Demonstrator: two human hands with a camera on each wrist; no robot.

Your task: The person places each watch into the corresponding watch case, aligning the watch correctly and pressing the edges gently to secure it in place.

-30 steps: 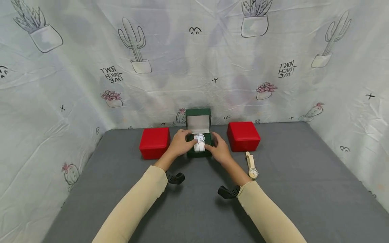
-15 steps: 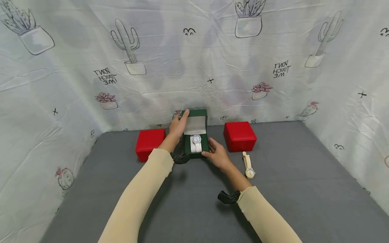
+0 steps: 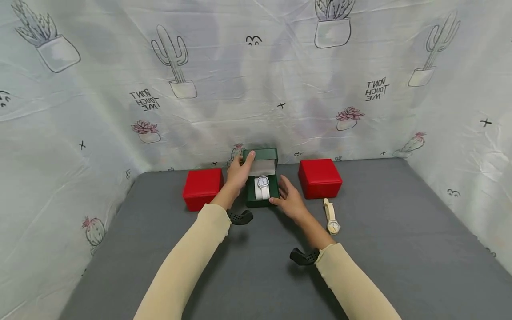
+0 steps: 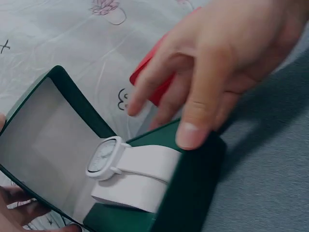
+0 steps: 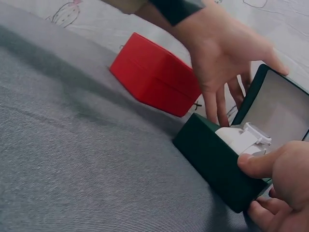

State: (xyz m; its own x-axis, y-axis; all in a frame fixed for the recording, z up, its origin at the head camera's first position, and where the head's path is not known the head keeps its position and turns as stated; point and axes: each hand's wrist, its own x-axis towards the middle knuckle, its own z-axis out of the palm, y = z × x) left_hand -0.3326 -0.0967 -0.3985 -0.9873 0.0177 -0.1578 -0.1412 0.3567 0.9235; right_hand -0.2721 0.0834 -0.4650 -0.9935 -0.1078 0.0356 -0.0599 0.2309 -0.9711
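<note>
Btwn L grip (image 3: 238, 172) & R grip (image 3: 292, 202) sits green box (image 3: 259, 204) (w/ watch (image 3: 263, 182)).

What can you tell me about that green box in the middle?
The green box looks dark and smooth, perhaps leather-like. Its lid is raised at the back, showing a pale lining. It stands open on the gray table, between one red box and another. Inside, a white watch sits on a white cushion. The left hand has its thumb on the lid's edge; the right hand has its thumb at the base's front rim.
</note>
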